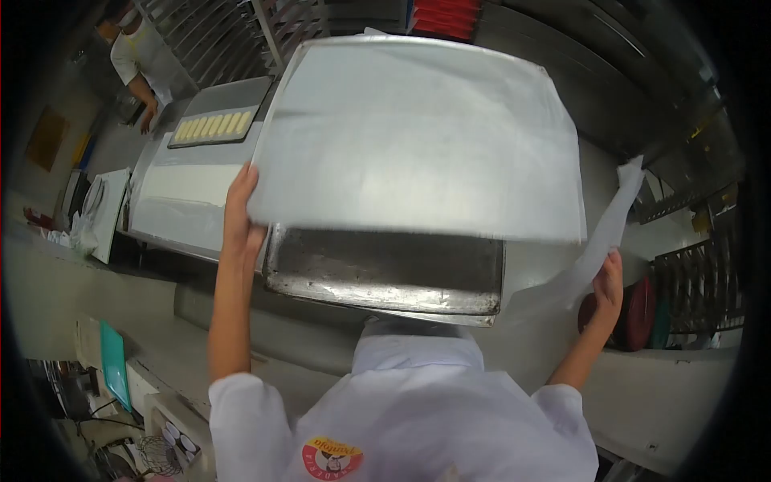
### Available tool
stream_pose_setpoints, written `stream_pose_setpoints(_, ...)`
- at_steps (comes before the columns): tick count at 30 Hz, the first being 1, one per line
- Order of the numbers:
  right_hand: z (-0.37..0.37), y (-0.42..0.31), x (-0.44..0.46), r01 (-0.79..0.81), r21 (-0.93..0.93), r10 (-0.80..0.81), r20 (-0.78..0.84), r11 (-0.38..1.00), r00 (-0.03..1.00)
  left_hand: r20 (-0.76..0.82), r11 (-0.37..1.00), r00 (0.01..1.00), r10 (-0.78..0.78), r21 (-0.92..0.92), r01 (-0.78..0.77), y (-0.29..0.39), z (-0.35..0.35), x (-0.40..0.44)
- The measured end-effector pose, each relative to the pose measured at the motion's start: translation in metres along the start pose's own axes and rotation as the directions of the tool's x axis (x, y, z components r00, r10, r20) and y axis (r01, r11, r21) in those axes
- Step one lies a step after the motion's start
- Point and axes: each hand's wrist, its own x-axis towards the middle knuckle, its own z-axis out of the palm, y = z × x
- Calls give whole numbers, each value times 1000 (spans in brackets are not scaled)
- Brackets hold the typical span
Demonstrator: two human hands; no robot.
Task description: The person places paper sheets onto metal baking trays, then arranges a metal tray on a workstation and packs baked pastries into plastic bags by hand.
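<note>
A large baking tray lined with white paper (418, 145) is tilted up in front of me, its near edge blurred. My left hand (243, 205) is closed on its left edge, with the fingertips partly hidden. Below the near edge shows a dark, worn metal baking tray (377, 273), the top one of a stack. Off to the right, my right hand (610, 281) is closed around a loose, crumpled sheet of white paper (606, 229), which hangs in a narrow twist and smears with motion.
On the left table a small tray (213, 128) holds several pale yellow dough strips. A co-worker (148, 64) stands at the far left. Slatted racks (213, 40) rise behind. Red trays (446, 18) are stacked at the back, and a teal tray (115, 365) lies lower left.
</note>
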Motion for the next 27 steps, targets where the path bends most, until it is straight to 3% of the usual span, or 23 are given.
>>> stream_pose_setpoints(2, -10, -3, -8, -47, -18, 44, -138, 999, 989, 87, 999, 996, 31, -23, -30, 3, 18, 38)
stream_pose_setpoints(7, -40, -2, -33, -17, -44, 6, -240, 999, 971, 170, 999, 984, 47, 10, -49, -20, 42, 150)
stream_pose_setpoints(9, -34, -5, -41, -53, -74, 22, -370, 996, 929, 239, 998, 969, 67, 3, -70, -35, 46, 199)
stream_pose_setpoints(10, -40, -4, -45, -31, -58, 6, -388, 998, 922, 197, 998, 979, 50, 31, -57, -39, 55, 212)
stream_pose_setpoints(12, -57, -2, -54, -184, -148, 116, -379, 972, 918, 177, 996, 984, 21, 78, -35, -53, 59, 254)
stream_pose_setpoints(13, -54, -3, -59, -183, -140, 117, -385, 973, 916, 117, 993, 993, -15, 117, 1, -63, 55, 269)
stream_pose_setpoints(19, -55, 4, -69, -167, -160, 76, -462, 973, 884, 92, 977, 994, -54, 211, 33, -91, 51, 304)
stream_pose_setpoints(21, -52, 9, -69, -163, -134, 84, -464, 977, 882, -13, 950, 997, -76, 303, 76, -81, 60, 290)
stream_pose_setpoints(23, -54, 14, -68, -180, -136, 104, -435, 974, 894, 20, 947, 996, -86, 313, 75, -97, 28, 321)
stream_pose_setpoints(25, -52, 17, -60, -180, -145, 111, -394, 973, 912, 212, 696, 977, 14, 700, -162, -105, 4, 341)
stream_pose_setpoints(26, -48, 20, -57, -173, -146, 105, -389, 974, 915, 162, 503, 987, 17, 851, -149, -105, 1, 343)
stream_pose_setpoints(27, -45, 21, -53, -168, -148, 100, -384, 975, 918, 149, 502, 988, 30, 853, -144, -109, -5, 340)
